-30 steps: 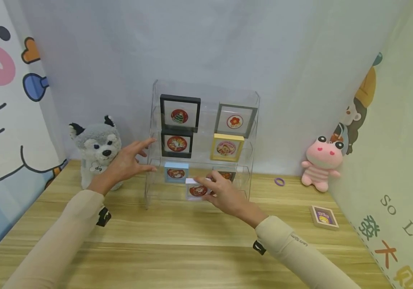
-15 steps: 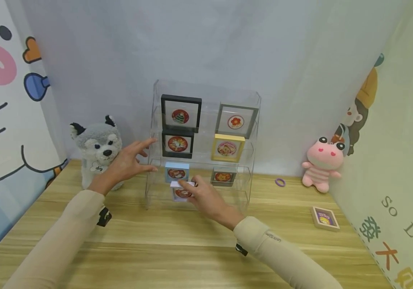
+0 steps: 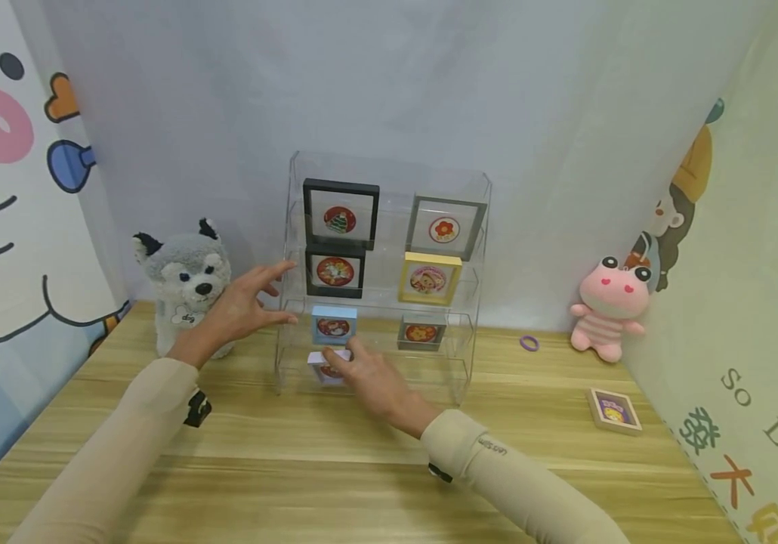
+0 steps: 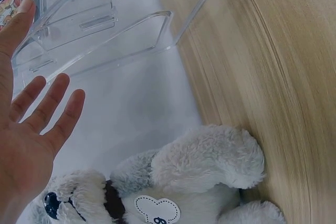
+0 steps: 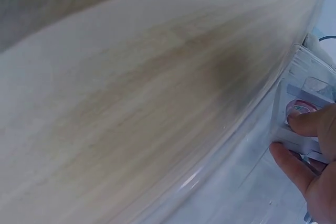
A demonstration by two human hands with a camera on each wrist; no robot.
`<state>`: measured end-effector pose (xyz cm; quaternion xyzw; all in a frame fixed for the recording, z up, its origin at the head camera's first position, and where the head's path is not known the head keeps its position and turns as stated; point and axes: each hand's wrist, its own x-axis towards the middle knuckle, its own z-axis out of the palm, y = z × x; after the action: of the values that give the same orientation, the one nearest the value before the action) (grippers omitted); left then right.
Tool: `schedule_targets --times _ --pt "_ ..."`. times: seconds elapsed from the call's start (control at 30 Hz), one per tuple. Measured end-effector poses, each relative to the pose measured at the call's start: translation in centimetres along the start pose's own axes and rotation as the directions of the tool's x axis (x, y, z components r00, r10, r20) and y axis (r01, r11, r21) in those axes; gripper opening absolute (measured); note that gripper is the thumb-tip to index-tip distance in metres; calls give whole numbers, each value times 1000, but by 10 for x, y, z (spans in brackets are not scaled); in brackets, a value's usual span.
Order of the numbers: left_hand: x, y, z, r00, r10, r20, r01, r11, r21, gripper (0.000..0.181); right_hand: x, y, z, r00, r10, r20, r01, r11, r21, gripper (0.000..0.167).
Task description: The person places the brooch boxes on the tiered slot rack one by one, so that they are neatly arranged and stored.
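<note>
My right hand pinches a small white picture frame with a round red picture, at the lowest tier of a clear stepped display rack. In the right wrist view, thumb and fingers grip that white frame by its edges. Beside the rack's left side, my left hand is held with fingers spread, holding nothing. The left wrist view shows the left hand near the rack's clear side panel. Just above the white frame, a light blue frame stands on the rack.
Black frames, grey frames and a yellow frame stand on upper tiers. A husky plush sits left. At right are a purple ring, a pink plush and a wooden frame.
My right hand has moved left along the rack's front with the white frame, then slightly lower, uncovering the small grey frame. The left hand stays in place.
</note>
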<state>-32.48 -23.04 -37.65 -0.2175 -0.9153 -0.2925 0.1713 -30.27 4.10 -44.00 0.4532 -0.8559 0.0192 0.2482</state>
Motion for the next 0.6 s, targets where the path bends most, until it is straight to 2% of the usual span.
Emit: schedule_targets --times 0.1,0.27,0.47,0.6 --pt "0 0 1 1000 -4 3 4 1000 -7 88 -1 -2 2 1000 22 13 -22 1000 15 43" --pt "0 1 1 1000 2 2 -2 1000 -5 88 -2 -2 4 997 69 20 -71 992 109 46" --pt "0 0 1 1000 5 3 -5 1000 -10 88 -5 -1 3 992 123 33 -128 948 293 49" --pt "0 -1 1 1000 0 2 0 1000 -12 89 -6 -1 0 989 142 52 -151 923 353 46"
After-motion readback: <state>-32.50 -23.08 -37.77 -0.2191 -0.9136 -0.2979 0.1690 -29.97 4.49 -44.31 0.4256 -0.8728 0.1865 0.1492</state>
